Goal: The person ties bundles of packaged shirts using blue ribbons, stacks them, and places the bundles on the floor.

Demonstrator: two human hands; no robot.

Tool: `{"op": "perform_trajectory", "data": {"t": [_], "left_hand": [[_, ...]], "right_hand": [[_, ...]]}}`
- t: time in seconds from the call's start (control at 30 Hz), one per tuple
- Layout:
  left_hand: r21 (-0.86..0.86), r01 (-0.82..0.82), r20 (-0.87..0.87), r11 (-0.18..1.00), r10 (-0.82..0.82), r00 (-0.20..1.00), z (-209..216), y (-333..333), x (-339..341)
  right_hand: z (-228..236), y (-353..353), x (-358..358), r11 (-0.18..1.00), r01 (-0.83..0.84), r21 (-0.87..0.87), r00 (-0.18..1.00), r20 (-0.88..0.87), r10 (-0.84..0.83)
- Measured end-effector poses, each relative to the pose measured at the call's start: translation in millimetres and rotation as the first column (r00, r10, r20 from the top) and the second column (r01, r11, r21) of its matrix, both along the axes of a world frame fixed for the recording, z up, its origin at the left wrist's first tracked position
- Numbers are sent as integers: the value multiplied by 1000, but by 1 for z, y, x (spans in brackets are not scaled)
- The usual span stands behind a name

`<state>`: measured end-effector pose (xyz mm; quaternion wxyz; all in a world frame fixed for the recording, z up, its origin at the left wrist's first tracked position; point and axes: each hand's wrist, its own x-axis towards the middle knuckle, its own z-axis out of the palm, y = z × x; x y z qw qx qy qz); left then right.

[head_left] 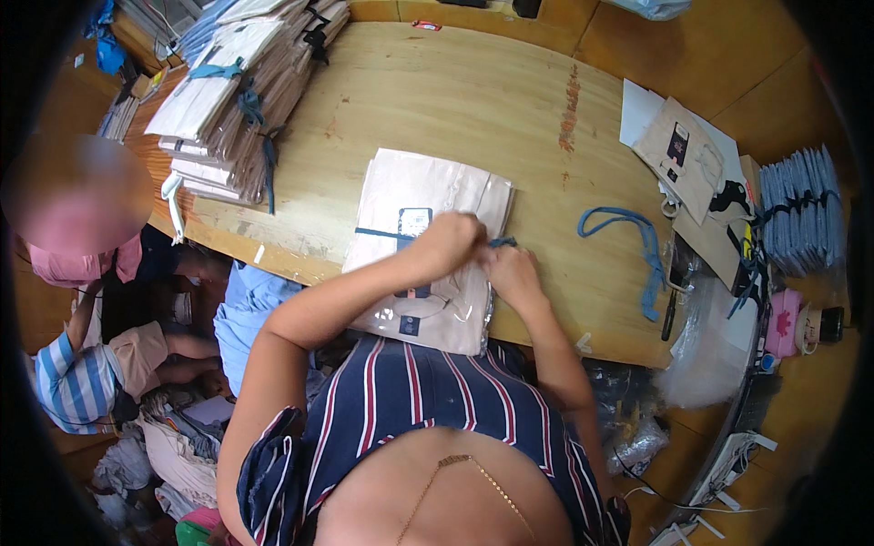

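A stack of pale pink folded garments in clear plastic bags (428, 177) lies at the table's front edge, close to my body. Dark labels show through the plastic. Around the stack runs a blue cloth strip (375, 233), its short end sticking out past the right side. My left hand (452, 244) is closed over the strip at the stack's right part. Just beside it, my right hand (513, 275) is closed at the stack's right edge, where the strip's ends meet. The fingertips of both hands partly hide the strip between them.
Tied bundles of similar bagged garments (228, 109) are piled at the far left. A loose blue strip (628, 227) lies to the right. Farther right are a bagged garment (678, 150) and a tied blue bundle (801, 214). People sit at the left, near cloth heaps (177, 455).
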<state>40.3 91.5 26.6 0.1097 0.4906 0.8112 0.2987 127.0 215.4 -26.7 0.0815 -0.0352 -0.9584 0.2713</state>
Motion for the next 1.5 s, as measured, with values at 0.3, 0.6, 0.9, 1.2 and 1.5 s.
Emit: {"op": "perform_trajectory", "data": {"t": [0.3,0.6,0.9,1.2,1.5], "left_hand": [[261,-211,288,942,133,948,-16,5,9],[433,-132,525,892,-130,841,4,-7,4],[369,-387,676,845,42,736,-11,-22,-10],[192,-240,427,952,139,894,-11,-16,-5],[235,-143,402,961,38,915,-13,-26,-4]], "right_hand": [[6,6,-2,981,-169,93,981,112,158],[51,26,9,870,-26,-493,966,211,149],[33,41,14,987,-71,-145,996,38,77],[81,36,0,686,76,-724,921,314,230],[75,8,-47,655,-238,-717,958,-60,282]]}}
